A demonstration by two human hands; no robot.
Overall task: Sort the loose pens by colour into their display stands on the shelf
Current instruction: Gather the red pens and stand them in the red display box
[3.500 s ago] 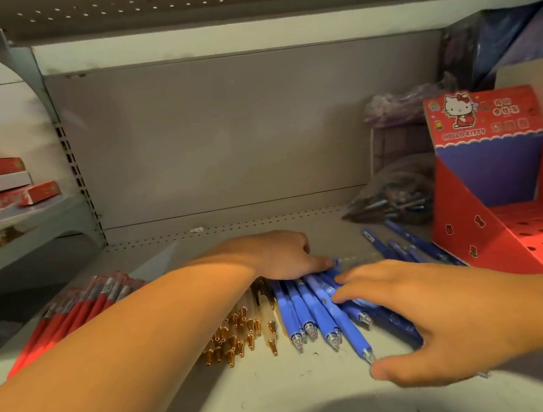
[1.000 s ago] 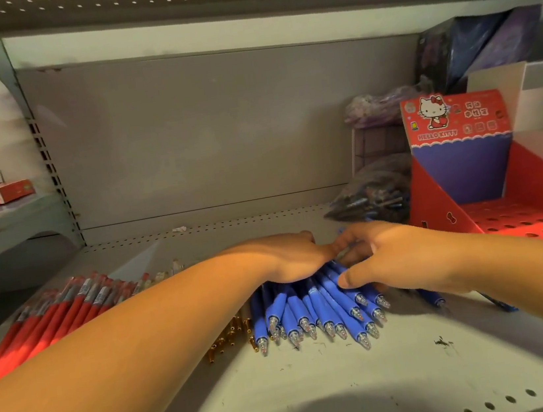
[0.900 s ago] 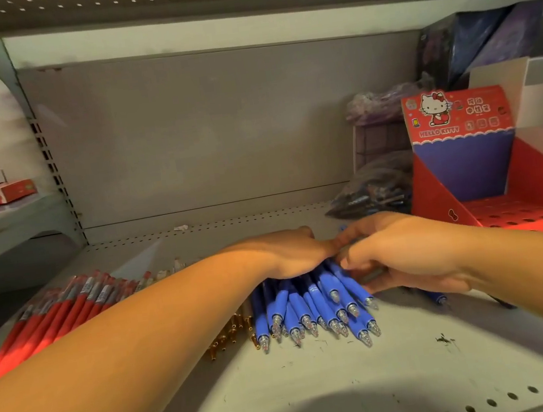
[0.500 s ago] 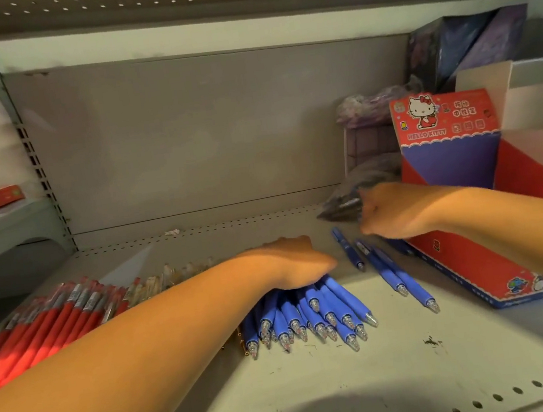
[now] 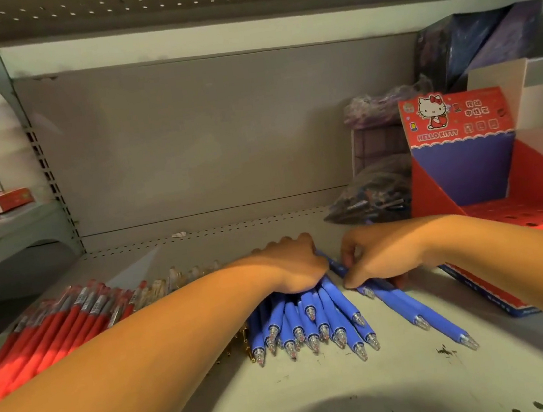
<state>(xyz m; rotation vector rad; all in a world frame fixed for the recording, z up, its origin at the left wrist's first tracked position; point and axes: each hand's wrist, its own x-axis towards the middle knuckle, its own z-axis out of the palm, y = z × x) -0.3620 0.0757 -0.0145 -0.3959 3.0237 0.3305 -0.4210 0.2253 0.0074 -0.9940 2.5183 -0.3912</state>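
Far left of my grips, the red pens (image 5: 48,333) lie grouped on the shelf (image 5: 323,403). My left hand (image 5: 293,265) presses flat, released, on the fan of blue pens (image 5: 313,324). Just right, my right hand (image 5: 378,255) pinches stray blue pens (image 5: 418,311). I judge I'm gathering blues; next, merge them, then carry the bundle right to the Hello Kitty display stand (image 5: 471,158).

Grey shelf (image 5: 323,403): red pens (image 5: 49,335) left, blue pens (image 5: 313,324) centre, red display stand (image 5: 488,184) right.
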